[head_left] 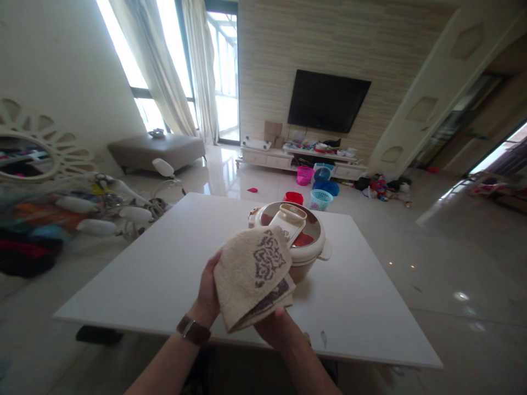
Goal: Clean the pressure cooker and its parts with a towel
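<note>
A folded beige towel (247, 269) with a dark scroll pattern is held up over the near part of the table. My left hand (209, 291) grips its left edge, and a brown-strapped watch is on that wrist. Underneath, at the lower right corner, my right hand (280, 328) is closed on the towel, its fingers partly hidden by the cloth. Just behind the towel stands a cream pot (302, 269) with a glass lid (315, 233) and a wide cream handle on top. The towel covers part of the pot's front left side.
The pot stands on a white table (156, 274). Past its far edge are a blue basket (321, 200), a red one (293, 197) and a pink basket (304, 175) on the floor. A white scooter-like vehicle (123, 214) is at the left, a bench (158, 153) behind it.
</note>
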The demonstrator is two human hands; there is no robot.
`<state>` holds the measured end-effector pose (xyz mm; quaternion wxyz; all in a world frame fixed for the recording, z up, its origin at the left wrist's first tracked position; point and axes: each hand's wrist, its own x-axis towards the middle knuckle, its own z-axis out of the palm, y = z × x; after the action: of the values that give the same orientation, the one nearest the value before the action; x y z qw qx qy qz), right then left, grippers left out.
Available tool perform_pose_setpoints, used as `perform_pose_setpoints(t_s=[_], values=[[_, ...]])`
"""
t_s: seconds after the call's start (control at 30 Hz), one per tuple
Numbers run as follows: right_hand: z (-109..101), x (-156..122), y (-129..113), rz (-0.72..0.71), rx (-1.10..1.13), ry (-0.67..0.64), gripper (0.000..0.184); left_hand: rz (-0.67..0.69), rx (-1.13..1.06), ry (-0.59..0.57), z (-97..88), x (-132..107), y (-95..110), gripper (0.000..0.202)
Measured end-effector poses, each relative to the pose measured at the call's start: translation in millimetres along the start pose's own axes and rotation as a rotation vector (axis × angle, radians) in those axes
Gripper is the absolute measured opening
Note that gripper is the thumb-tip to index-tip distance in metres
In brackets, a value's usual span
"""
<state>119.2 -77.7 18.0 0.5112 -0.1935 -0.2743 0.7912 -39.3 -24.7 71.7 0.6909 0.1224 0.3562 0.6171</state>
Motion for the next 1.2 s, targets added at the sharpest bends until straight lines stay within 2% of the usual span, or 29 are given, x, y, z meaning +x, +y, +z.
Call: perform_pose_setpoints(t_s=[0.07, 0.13, 0.2, 0.3, 0.4, 0.47, 0.53, 0.63, 0.7, 0.8, 0.87, 0.93, 1.0, 1.1, 1.2], values=[[-2.7, -0.1, -9.4, -0.016, 0.017, 0.107, 0.066, -0.032, 0.024, 0.02, 3.5, 4.4, -7.3, 0.045], [-3.5, 1.1, -21.9, -0.019, 0.02, 0.229, 0.052, -0.092, 0.046, -0.01, 5.4, 7.2, -16.7, 0.038], [-3.2, 0.8, -36.0, -0.027, 0.039, 0.318, 0.044, -0.135, 0.09, -0.1, 7.0, 7.5, -27.9, 0.034], [-6.3, -7.9, -61.0, -0.091, 0.062, 0.405, 0.039, -0.077, 0.191, -0.27, 10.6, 5.7, -42.3, 0.03], [-18.4, -25.9, -93.8, -0.235, -0.009, 0.507, 0.038, -0.025, 0.308, -0.446, 15.1, 6.2, -49.4, 0.04], [-30.2, -37.7, -118.5, -0.378, -0.111, 0.597, 0.042, -0.012, 0.391, -0.477, 17.4, 10.1, -52.3, 0.047], [-42.1, -44.9, -140.9, -0.558, -0.281, 0.696, 0.051, 0.026, 0.475, -0.391, 17.8, 17.0, -56.0, 0.048], [-54.5, -41.5, -159.2, -0.799, -0.722, 0.818, 0.056, 0.074, 0.579, -0.202, 15.2, 29.9, -62.5, 0.051], [-57.2, -29.8, -157.8, -0.791, -1.078, 0.811, 0.046, 0.088, 0.6, -0.13, 12.2, 37.3, -65.5, 0.053], [-53.8, -3.8, -142.8, -0.677, -1.549, 0.671, 0.039, 0.106, 0.566, -0.075, 8.0, 44.1, -66.0, 0.052], [-49.2, 13.8, -135.4, -0.717, -1.833, 0.584, 0.035, 0.091, 0.518, -0.043, 6.1, 46.1, -63.6, 0.048], [-45.5, 28.7, -137.5, -0.757, -2.065, 0.558, 0.034, 0.062, 0.466, -0.019, 4.6, 46.6, -59.5, 0.044], [-44.6, 40.9, -149.4, -0.715, -2.196, 0.604, 0.03, 0.042, 0.424, 0.0, 3.4, 46.3, -53.9, 0.041], [-50.7, 54.3, -172.8, -0.626, -2.2, 0.707, 0.027, 0.019, 0.378, 0.035, 2.2, 46.1, -44.1, 0.033], [-63.2, 59.7, -180.5, -0.696, -2.097, 0.712, 0.03, 0.041, 0.349, 0.077, 2.7, 47.7, -35.4, 0.024]])
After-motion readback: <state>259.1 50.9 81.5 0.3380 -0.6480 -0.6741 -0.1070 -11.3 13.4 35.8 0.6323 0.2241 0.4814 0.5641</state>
